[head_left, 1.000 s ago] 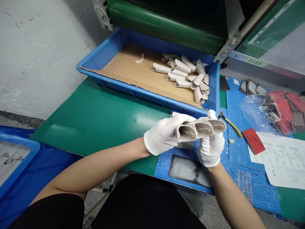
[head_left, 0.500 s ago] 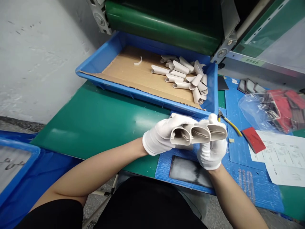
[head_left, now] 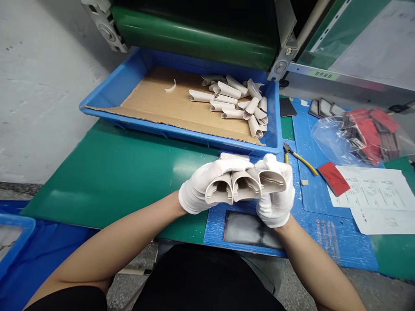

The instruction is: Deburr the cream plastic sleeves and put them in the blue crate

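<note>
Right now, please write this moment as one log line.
left hand, right hand: holding three hollow parts | blue tray: similar parts inside

And it's L hand [head_left: 197, 188] in white, R hand [head_left: 277, 203] white too, tubes [head_left: 248, 186] pale grey-beige! Bin [head_left: 162, 129] blue, cardbd [head_left: 155, 103] tan, roller [head_left: 194, 38] dk green; bench [head_left: 129, 168] green, mat [head_left: 301, 233] bright blue! Yel.-handled pliers [head_left: 305, 163], red pad [head_left: 334, 179], white sheets [head_left: 382, 203] dk-printed, shirt [head_left: 207, 280] plain blk!

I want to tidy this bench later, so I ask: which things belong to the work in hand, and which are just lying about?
In the work:
three tubes, held by the left hand and right hand
likely the loose tubes in the bin, being similar

Apparently just lying about, untouched:
pliers
red pad
papers
bag
</note>
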A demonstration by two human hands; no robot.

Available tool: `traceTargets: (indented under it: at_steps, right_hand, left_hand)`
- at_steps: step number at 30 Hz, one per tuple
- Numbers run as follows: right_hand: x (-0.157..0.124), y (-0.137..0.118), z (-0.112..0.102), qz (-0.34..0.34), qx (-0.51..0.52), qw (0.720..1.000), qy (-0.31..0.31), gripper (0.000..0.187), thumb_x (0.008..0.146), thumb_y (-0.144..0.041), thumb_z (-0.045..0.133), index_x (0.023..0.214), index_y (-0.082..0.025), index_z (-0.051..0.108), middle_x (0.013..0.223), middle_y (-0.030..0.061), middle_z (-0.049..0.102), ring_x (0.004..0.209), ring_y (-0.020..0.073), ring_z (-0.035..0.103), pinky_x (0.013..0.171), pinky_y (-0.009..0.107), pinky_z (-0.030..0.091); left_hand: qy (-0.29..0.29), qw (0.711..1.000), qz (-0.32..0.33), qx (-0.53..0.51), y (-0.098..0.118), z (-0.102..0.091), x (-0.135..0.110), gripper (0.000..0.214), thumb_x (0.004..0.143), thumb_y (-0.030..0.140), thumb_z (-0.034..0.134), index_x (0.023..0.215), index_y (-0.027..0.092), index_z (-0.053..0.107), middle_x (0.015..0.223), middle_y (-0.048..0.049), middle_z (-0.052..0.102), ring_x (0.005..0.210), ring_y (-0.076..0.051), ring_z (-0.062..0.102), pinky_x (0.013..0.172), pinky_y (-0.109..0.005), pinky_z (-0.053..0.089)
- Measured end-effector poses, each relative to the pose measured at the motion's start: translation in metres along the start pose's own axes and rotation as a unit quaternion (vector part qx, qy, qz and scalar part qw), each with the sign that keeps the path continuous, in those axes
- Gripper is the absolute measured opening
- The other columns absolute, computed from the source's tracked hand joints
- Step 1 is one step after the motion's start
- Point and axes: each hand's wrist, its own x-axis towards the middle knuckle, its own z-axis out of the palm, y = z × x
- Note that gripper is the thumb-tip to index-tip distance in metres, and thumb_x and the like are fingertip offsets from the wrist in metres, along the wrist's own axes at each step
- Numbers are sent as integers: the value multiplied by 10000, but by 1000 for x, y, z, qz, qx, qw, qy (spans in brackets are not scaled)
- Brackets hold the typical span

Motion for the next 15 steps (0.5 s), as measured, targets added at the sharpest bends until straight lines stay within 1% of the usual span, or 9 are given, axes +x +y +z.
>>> traceTargets:
  at_steps: [2, 4, 6, 7, 9, 11, 13, 15]
  right_hand:
    - [0, 0, 1, -14, 36, 999, -1, 594, 1099, -578, 497, 1660, -386, 465, 1105, 63, 687, 899, 224, 693, 785, 394, 610]
    - [-1, 1, 1, -21, 62, 998, -14, 626, 1094, -586, 496, 1691, -424, 403, 1038, 40, 677, 831, 211, 671, 729, 375, 593]
    - [-3, 3, 2, -13, 62, 998, -14, 634, 1084, -603, 504, 1691, -459, 393, 987, 28, 659, 775, 205, 641, 680, 366, 571]
    - [-4, 4, 2, -8, 56, 998, -8, 630, 1082, -609, 506, 1687, -468, 401, 997, 31, 658, 779, 206, 641, 680, 370, 572]
    - [-8, 5, 2, -4, 42, 999, 3, 638, 1081, -621, 504, 1689, -454, 411, 1090, 52, 669, 854, 218, 675, 729, 391, 600]
    - [-11, 5, 2, -3, 23, 1000, 17, 648, 1081, -604, 526, 1695, -422, 422, 1212, 78, 674, 984, 244, 712, 823, 428, 630]
    - [-12, 4, 1, 10, -16, 999, 27, 630, 1081, -546, 568, 1684, -407, 449, 1288, 88, 686, 1096, 268, 725, 899, 457, 642]
    - [-12, 3, 0, 34, -55, 998, 24, 588, 1088, -480, 582, 1662, -388, 488, 1323, 89, 714, 1177, 284, 727, 951, 477, 649]
  left_hand:
    - [-16, 1000, 22, 11, -3, -2, -1, 329, 801, 279, 890, 1124, 225, 855, 1251, -84, 822, 1228, -366, 745, 1165, -492, 535]
    - [-32, 998, 43, 14, -7, -4, -3, 368, 822, 295, 882, 1184, 241, 841, 1308, -71, 806, 1273, -351, 728, 1183, -465, 525]
    - [-42, 998, 46, 15, -10, -6, -4, 369, 835, 286, 875, 1199, 244, 832, 1326, -62, 800, 1296, -341, 719, 1198, -444, 511]
    - [-39, 998, 44, 17, -10, -7, -5, 348, 841, 280, 870, 1185, 239, 832, 1315, -63, 804, 1297, -338, 719, 1203, -441, 505]
    - [-33, 999, 39, 19, -7, -6, -5, 311, 840, 264, 868, 1146, 227, 835, 1292, -71, 810, 1289, -337, 721, 1208, -446, 497]
    - [-24, 999, 33, 13, -4, -3, -3, 286, 802, 265, 897, 1078, 217, 841, 1271, -82, 812, 1275, -349, 724, 1203, -459, 502]
    - [-10, 999, 15, -26, -3, 2, 0, 243, 792, 288, 899, 1013, 208, 839, 1229, -90, 815, 1274, -361, 719, 1193, -473, 514]
    - [15, 995, -21, -95, -5, 6, 2, 217, 800, 321, 892, 966, 197, 827, 1130, -90, 821, 1228, -359, 733, 1161, -484, 543]
